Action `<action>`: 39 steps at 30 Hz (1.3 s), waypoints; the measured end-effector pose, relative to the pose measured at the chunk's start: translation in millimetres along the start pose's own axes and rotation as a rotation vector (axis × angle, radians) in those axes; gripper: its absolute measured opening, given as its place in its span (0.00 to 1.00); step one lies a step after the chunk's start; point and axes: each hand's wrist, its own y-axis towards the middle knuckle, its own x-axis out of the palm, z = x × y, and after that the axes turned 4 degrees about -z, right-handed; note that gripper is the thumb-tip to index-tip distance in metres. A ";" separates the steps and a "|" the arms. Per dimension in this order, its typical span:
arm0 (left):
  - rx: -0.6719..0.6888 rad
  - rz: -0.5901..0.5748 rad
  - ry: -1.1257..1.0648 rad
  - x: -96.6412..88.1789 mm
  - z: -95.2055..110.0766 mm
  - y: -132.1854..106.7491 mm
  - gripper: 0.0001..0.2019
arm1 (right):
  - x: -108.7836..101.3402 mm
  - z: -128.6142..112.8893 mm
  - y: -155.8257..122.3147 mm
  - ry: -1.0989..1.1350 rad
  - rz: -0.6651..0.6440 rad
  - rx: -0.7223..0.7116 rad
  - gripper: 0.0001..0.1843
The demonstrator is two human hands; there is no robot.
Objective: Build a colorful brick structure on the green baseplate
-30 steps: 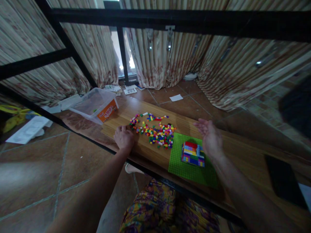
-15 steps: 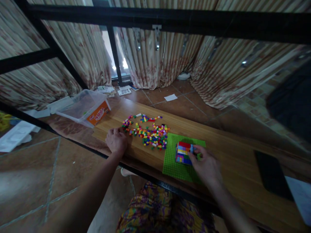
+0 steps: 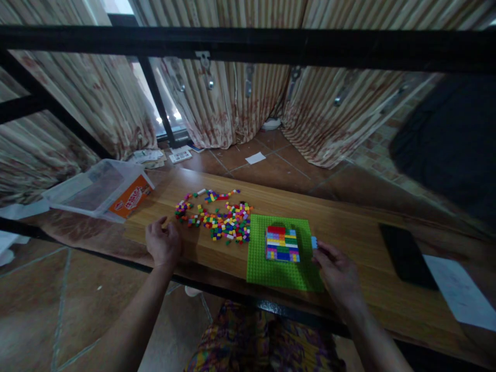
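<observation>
My right hand (image 3: 337,271) pinches a light blue toy brick (image 3: 314,242) between thumb and fingers, just above the right edge of a green baseplate (image 3: 258,263). On the baseplate sits a flat block of joined bricks (image 3: 282,244) in red, yellow, white, blue, green and pink rows. The held brick is apart from this block. My left hand (image 3: 163,242) rests on the wooden table with its fingers curled in, and no object shows in it. Just right of it lies a loose spread of small coloured bricks (image 3: 227,222), reaching to the baseplate's left edge.
A clear plastic box (image 3: 91,194) with an orange label stands at the table's left end. A black flat object (image 3: 407,256) and a white sheet (image 3: 461,292) lie on the right of the wooden table (image 3: 349,227). A dark bar (image 3: 248,44) crosses above, before striped curtains.
My right hand has moved right, away from the brick block, with the light blue brick in its fingers. My left hand stays curled on the table. The camera view has shifted right.
</observation>
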 end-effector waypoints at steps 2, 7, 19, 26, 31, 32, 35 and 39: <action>0.091 0.037 -0.077 -7.4 17.2 -13.7 0.16 | -2.9 5.4 -0.9 0.111 -0.017 0.055 0.20; 0.542 -0.311 -0.418 -2.9 83.6 -75.6 0.14 | -6.0 2.7 11.2 -0.220 0.028 -0.141 0.19; 0.388 -0.828 -0.545 52.8 160.5 -128.4 0.21 | 9.1 -7.4 7.6 -0.761 0.103 -0.578 0.18; 0.261 -0.863 -0.604 63.4 160.2 -133.2 0.22 | 28.7 -28.0 -3.6 -0.924 -0.155 -0.731 0.21; 0.188 -0.922 -0.652 60.5 166.5 -131.8 0.22 | 29.3 -33.0 -2.0 -1.021 -0.189 -0.733 0.22; 0.166 -0.936 -0.656 60.9 168.3 -131.4 0.22 | 29.6 -33.9 -1.4 -1.027 -0.196 -0.733 0.23; 0.119 -0.964 -0.675 65.0 171.7 -130.9 0.21 | 31.1 -34.8 0.4 -1.029 -0.219 -0.730 0.22; 0.146 -0.970 -0.704 69.6 171.9 -131.3 0.14 | 33.5 -30.8 2.4 -0.996 -0.229 -0.755 0.22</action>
